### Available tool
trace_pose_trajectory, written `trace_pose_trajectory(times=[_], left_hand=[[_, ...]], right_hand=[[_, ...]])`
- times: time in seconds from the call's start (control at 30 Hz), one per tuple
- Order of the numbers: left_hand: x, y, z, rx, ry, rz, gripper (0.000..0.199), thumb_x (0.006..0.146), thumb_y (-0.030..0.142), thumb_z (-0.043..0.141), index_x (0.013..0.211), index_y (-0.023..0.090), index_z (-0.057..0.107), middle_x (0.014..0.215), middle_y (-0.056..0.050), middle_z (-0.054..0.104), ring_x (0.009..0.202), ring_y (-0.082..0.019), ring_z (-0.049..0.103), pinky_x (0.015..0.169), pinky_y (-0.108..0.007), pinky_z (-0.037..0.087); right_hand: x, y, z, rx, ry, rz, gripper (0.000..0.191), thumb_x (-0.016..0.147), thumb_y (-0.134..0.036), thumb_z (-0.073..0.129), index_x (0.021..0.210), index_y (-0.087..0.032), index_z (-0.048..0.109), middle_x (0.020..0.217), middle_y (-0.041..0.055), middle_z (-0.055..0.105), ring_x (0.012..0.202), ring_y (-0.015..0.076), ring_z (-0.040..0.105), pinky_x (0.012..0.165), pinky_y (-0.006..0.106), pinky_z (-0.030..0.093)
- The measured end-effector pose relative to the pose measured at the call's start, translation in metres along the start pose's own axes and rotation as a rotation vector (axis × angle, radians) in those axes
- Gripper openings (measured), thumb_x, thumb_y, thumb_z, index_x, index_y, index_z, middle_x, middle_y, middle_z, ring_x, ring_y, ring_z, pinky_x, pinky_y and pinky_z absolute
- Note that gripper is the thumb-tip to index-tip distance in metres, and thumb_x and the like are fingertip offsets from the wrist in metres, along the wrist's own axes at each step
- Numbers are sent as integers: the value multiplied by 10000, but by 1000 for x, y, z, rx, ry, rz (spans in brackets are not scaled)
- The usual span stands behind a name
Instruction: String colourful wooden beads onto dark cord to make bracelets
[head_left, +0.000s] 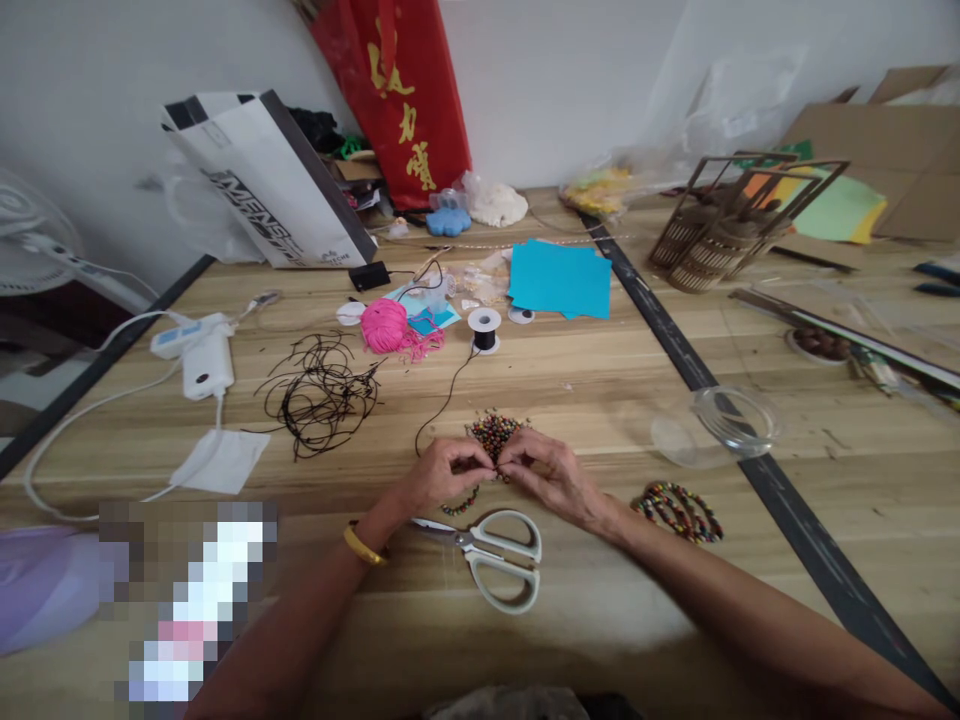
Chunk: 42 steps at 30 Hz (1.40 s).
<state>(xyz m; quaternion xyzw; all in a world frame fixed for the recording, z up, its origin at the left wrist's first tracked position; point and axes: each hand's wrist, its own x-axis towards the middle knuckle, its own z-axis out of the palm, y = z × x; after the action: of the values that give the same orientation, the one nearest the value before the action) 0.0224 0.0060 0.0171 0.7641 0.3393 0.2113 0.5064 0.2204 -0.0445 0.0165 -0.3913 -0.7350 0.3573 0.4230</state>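
Just in front of a loose pile of small multicoloured beads [495,430], my two hands meet fingertip to fingertip. My left hand [452,470], with a gold bangle [363,545] on its wrist, is closed in a pinch. Below its fingers curves a short string of beads [461,503], whose upper end is hidden by the hand. My right hand [553,477] pinches too, thumb against forefinger; what lies between them is too small to make out. White-handled scissors [491,555] lie nearer me. Several finished-looking bead bracelets [681,513] rest beside my right forearm.
A spool of black cord [485,330], pink yarn [385,326] and a tangle of black cords [319,395] lie beyond my hands. Blue sheets [561,279] are farther back. On the right stand a clear round container [739,422] and wooden baskets [712,245]. A white power strip [206,355] trails cables at left.
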Motion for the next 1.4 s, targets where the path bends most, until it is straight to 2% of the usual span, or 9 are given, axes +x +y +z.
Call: trace_pose_trajectory(times=[0.13, 0.3, 0.43, 0.57, 0.77, 0.97, 1.13, 1.27, 1.4], left_hand=[[-2, 6, -8, 48, 48, 20, 136, 770, 245, 647, 721, 119, 668, 745, -60, 670, 708, -148, 591, 686, -248, 458], [-6, 13, -25, 99, 156, 8, 140, 788, 246, 628, 718, 126, 645, 721, -34, 651, 691, -132, 571, 673, -236, 450], [-11, 15, -36, 116, 220, -38, 164, 801, 273, 610, 727, 129, 638, 666, -10, 625, 633, -113, 539, 602, -210, 431], [-14, 16, -43, 83, 260, -54, 160, 799, 270, 599, 720, 132, 617, 629, 13, 587, 598, -98, 522, 573, -195, 421], [-16, 20, -44, 20, 269, -38, 162, 807, 256, 579, 704, 131, 577, 596, 24, 561, 563, -91, 516, 562, -198, 414], [-24, 17, -43, 43, 312, -46, 161, 804, 249, 576, 700, 128, 591, 588, 26, 560, 555, -89, 508, 551, -194, 401], [-29, 10, -43, 15, 333, -51, 157, 795, 252, 584, 708, 122, 602, 602, 16, 566, 570, -94, 516, 563, -197, 411], [-32, 8, -44, -25, 353, -50, 170, 805, 271, 583, 716, 127, 603, 609, 15, 565, 575, -97, 518, 570, -200, 419], [-35, 7, -44, -65, 432, -63, 176, 789, 291, 607, 709, 135, 613, 618, 4, 603, 582, -110, 543, 590, -216, 436]], right_hand=[[0, 0, -2, -38, -1, 62, 159, 910, -272, 523, 990, -158, 599, 815, 54, 622, 737, 155, 571, 661, 271, 465], [0, 4, -4, -118, -54, 36, 101, 908, -212, 520, 932, -162, 604, 828, 58, 627, 748, 156, 577, 675, 270, 453], [1, 3, -5, -237, -172, -21, 119, 928, -181, 484, 910, -170, 601, 869, 62, 624, 785, 157, 583, 698, 262, 451], [8, -8, -3, -468, -338, -29, 177, 952, -172, 436, 911, -171, 608, 877, 61, 610, 819, 154, 582, 709, 243, 433], [34, -25, 18, -763, -509, 8, 151, 941, -214, 470, 937, -165, 613, 953, 73, 615, 783, 158, 591, 622, 228, 401], [52, -27, 43, -946, -586, 34, 179, 908, -174, 463, 957, -116, 625, 978, 148, 634, 860, 225, 618, 674, 267, 447], [57, -27, 53, -925, -603, 103, 167, 849, -101, 479, 898, -114, 638, 945, 150, 651, 805, 236, 644, 647, 283, 442], [61, -28, 46, -888, -591, 88, 150, 881, -147, 474, 886, -136, 624, 922, 112, 655, 760, 192, 639, 614, 250, 408], [62, -30, 24, -513, -413, 79, 80, 861, -138, 519, 859, -149, 598, 807, 36, 623, 665, 117, 565, 588, 211, 364]])
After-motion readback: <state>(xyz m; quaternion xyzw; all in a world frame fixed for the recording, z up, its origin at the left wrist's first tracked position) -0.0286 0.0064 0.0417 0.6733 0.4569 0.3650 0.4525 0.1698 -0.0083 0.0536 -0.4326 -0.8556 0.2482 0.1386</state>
